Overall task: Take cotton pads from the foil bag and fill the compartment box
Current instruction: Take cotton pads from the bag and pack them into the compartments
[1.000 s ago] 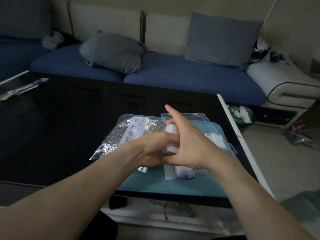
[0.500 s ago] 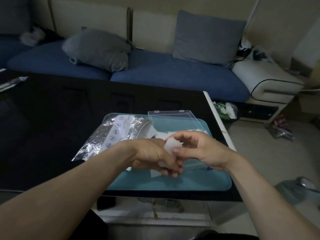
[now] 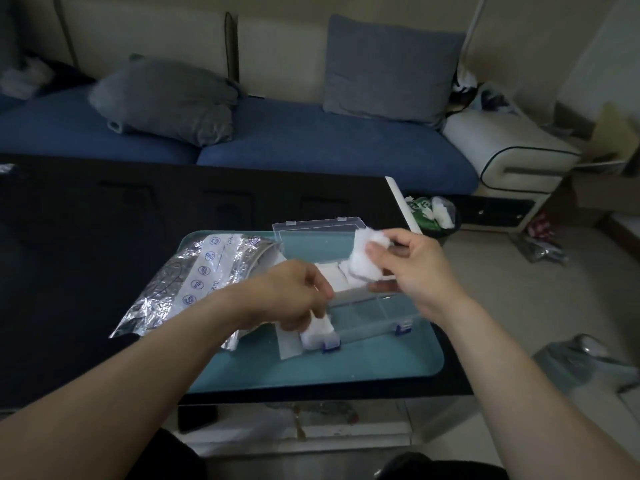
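Note:
A clear plastic compartment box (image 3: 374, 315) lies open on a teal tray (image 3: 363, 365), its lid (image 3: 318, 230) tilted up at the back. White cotton pads (image 3: 332, 277) fill its rear compartments. The crumpled foil bag (image 3: 194, 282) lies on the tray's left side, its mouth facing the box. My right hand (image 3: 412, 268) pinches a white cotton pad (image 3: 363, 254) above the box's rear right part. My left hand (image 3: 294, 296) grips another wad of cotton pads (image 3: 317, 332) at the box's front left corner.
The tray sits on a black table (image 3: 104, 237) near its right edge. A blue sofa (image 3: 311, 143) with grey cushions stands behind. A small bin with rubbish (image 3: 431, 213) stands on the floor to the right, and a plastic bag (image 3: 585, 362) lies lower right.
My hands, joined over the tray before, have parted. The right one rose to the right with one pad; the left one dropped to the box's front left corner with the rest.

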Demonstrator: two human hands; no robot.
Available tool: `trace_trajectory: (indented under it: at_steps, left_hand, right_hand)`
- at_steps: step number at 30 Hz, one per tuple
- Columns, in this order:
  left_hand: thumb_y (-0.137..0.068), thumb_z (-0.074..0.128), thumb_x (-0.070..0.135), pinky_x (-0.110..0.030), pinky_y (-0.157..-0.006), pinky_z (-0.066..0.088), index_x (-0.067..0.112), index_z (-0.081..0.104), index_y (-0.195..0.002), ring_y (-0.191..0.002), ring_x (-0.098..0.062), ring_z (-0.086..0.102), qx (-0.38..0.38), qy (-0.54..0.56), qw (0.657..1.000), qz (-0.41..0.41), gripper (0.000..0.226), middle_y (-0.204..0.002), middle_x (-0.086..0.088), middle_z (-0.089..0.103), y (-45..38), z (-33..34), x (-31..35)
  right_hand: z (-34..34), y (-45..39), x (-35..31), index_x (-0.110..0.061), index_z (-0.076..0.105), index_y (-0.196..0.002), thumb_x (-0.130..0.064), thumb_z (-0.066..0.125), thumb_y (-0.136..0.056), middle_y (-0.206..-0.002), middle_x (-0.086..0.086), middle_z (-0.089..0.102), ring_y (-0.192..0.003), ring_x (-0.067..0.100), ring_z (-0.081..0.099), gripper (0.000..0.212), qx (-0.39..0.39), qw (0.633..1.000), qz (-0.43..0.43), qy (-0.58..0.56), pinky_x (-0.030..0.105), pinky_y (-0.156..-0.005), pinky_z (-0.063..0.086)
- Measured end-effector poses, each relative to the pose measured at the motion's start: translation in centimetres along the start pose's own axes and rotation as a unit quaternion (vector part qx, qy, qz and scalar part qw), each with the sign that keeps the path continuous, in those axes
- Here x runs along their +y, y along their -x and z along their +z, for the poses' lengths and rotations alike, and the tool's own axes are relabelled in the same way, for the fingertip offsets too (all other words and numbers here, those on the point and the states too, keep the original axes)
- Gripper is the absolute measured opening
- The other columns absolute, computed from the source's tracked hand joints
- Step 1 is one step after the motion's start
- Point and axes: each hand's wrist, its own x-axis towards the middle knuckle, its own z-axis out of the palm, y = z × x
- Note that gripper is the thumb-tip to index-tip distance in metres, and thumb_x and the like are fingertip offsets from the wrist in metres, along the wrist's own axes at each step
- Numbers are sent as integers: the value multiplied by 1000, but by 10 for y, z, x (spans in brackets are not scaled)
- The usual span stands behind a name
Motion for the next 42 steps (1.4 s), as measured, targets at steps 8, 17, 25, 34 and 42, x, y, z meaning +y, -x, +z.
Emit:
trace_trajectory:
  at_steps: [8, 17, 25, 34, 42]
  left_hand:
    - [-94, 47, 18, -23, -51, 48, 1, 68, -96, -49, -24, 57, 47, -230, 969, -74, 27, -78, -18, 74, -3, -2, -5]
    - [-95, 45, 20, -17, -47, 43, 13, 63, -110, -45, -12, 62, 35, -342, 937, -57, 24, -81, -12, 75, -1, 9, -7]
    - [-94, 45, 19, -25, -72, 56, 12, 64, -114, -57, -16, 69, 19, -370, 928, -43, 29, -89, -14, 76, 0, 7, -9]
    - [-93, 49, 23, -29, -73, 59, 13, 70, -105, -50, -11, 64, 77, -362, 929, -11, 26, -84, -8, 75, -2, 5, -6]
    - [-90, 61, 22, -13, -53, 44, 16, 74, -86, -67, -10, 63, 360, -199, 905, 108, 15, -70, 5, 67, 11, -33, -1]
  right_hand:
    - [27, -1, 16, -10, 24, -155, -13, 46, -101, -137, 9, 53, -119, 26, 54, 58, -107, 878, 116, 452, 30, -91, 44]
    - [50, -8, 19, 6, -5, -155, -11, 52, -100, -144, 18, 50, -126, 30, 52, 81, -37, 855, 214, 470, 31, -83, 39]
    - [46, -8, 48, -12, 65, -95, -16, 66, -87, -98, 4, 66, -87, 25, 60, 9, 5, 853, 119, 507, 27, -70, 47]
    - [22, 2, 13, -28, 80, -85, -15, 74, -84, -82, -17, 70, -74, 0, 60, 14, -130, 883, 77, 445, 11, -56, 41]
    - [25, 4, -4, -22, 82, -95, 2, 46, -90, -83, -14, 70, -79, 6, 60, 43, -235, 840, 106, 478, 15, -60, 41]
